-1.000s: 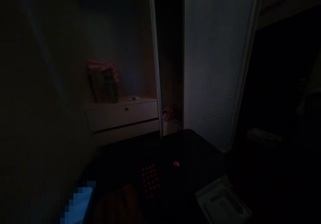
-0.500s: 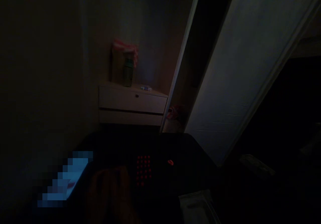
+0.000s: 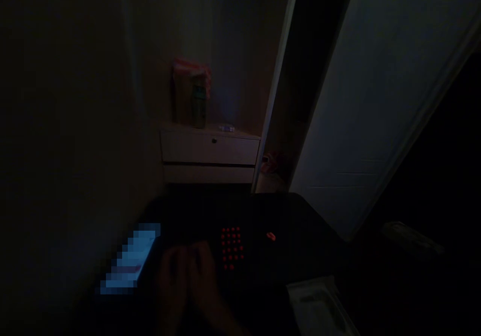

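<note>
The scene is very dark. My left hand and my right hand are close together over the near left part of the black table. Their fingers are bent inward and the fingertips meet; whatever sits between them is lost in shadow. Just right of my right hand lie several small red round pieces in neat rows. Farther right is a single orange-red piece of irregular shape. Left of my left hand glows a pixelated blue screen.
A pale plastic packet lies at the near right edge. Behind the table stands a drawer unit, bearing a green bottle and a box with red-striped cloth. A tall pale panel leans to the right.
The camera has turned slightly, so everything sits a little farther right. My hands stay together; their outline is clearer now. The red pieces look unchanged.
</note>
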`<state>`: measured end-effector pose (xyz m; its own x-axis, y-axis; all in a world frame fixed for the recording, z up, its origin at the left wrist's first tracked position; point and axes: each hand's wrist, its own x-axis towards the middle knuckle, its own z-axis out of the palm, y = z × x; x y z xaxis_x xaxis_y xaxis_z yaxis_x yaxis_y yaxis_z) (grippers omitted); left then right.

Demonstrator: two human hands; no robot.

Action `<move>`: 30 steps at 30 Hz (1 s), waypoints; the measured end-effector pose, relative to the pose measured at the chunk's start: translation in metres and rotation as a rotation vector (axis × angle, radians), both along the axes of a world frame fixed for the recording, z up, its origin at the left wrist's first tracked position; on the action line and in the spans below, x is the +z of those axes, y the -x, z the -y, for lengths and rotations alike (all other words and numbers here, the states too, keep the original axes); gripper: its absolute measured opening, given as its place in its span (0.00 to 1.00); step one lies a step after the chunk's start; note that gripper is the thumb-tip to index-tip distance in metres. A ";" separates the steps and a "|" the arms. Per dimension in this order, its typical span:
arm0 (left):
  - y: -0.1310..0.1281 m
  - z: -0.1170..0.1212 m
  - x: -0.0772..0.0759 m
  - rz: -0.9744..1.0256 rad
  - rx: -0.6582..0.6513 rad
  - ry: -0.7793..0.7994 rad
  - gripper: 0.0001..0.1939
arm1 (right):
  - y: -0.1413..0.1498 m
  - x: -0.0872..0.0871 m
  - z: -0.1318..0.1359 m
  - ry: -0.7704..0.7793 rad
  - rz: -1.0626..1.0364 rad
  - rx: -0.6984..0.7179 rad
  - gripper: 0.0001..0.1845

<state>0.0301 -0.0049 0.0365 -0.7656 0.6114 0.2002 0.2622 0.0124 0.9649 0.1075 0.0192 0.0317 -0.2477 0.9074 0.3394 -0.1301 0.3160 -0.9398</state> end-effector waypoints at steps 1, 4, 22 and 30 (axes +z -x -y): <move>0.001 0.000 -0.001 -0.005 -0.009 -0.006 0.27 | 0.000 0.001 0.000 -0.003 0.007 0.001 0.07; 0.002 0.000 -0.004 -0.033 -0.017 -0.023 0.27 | 0.001 0.002 0.000 -0.032 0.042 -0.026 0.09; 0.000 0.003 0.004 -0.011 -0.032 0.030 0.28 | 0.004 -0.006 -0.002 -0.046 0.012 -0.026 0.09; 0.004 0.000 0.002 -0.015 -0.007 0.053 0.28 | 0.006 -0.017 -0.005 -0.054 0.066 -0.047 0.10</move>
<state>0.0262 -0.0050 0.0383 -0.7585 0.6265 0.1794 0.2773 0.0612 0.9588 0.1012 0.0237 0.0143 -0.2291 0.8994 0.3723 -0.0522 0.3705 -0.9274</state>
